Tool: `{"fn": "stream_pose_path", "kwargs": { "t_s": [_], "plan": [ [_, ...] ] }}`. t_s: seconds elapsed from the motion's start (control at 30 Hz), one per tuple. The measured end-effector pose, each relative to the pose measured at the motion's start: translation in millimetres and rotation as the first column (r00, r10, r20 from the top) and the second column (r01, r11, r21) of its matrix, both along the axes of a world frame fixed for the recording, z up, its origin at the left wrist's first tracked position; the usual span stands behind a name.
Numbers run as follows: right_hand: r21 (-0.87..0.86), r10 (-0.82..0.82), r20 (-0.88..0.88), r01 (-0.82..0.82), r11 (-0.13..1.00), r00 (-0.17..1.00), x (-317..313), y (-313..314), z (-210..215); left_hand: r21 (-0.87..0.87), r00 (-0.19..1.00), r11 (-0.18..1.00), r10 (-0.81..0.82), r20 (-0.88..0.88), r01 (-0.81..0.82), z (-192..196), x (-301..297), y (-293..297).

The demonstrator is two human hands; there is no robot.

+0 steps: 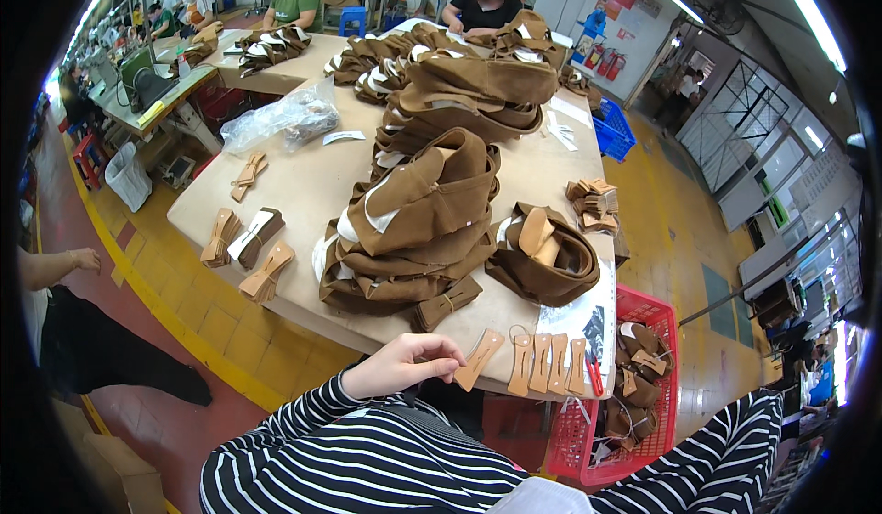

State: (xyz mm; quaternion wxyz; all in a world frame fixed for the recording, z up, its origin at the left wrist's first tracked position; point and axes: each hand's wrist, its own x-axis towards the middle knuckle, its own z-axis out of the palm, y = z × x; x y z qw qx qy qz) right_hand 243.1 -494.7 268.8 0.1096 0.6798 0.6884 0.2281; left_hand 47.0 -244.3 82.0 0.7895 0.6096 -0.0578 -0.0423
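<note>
My left hand [404, 365] is at the table's front edge, fingers pinched on the end of a tan leather piece [480, 360] with flared ends. Just right of it, several similar tan leather pieces [539, 364] lie side by side, and a small ring of cord or elastic [520, 333] rests at their far end. Beyond my hand, a banded bundle of brown pieces [447, 303] lies against a tall heap of brown fabric parts [413, 211]. My right sleeve reaches out to the right, but the hand itself is not visible.
A red-handled tool [594, 376] lies at the table corner. Below it, a red crate [657, 404] holds brown bundles. Tan bundles [266, 272] sit on the left, with a clear plastic bag [285, 119] behind. A person's arm and leg [110, 349] show at the left; others work farther back.
</note>
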Motion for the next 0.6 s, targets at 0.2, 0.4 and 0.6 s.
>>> {"fn": "stream_pose_path", "kwargs": {
  "t_s": [0.2,0.4,0.6],
  "plan": [
    [0.012,-0.011,0.019,0.01,1.0,1.0,-6.3,3.1,-1.6,0.012,0.995,0.995,0.098,-0.008,-0.098,0.4,-5.7,8.9],
    [0.177,0.02,0.027,-0.024,0.984,0.999,-15.0,5.3,-6.8,-0.031,0.977,0.985,0.162,-0.138,-0.167,-3.3,-12.9,3.4],
    [0.648,-0.128,-0.217,0.241,0.722,0.968,-35.0,-19.2,-119.7,0.048,0.969,0.998,0.062,-0.24,-0.052,-37.9,-6.6,-10.8]
  ]
}}
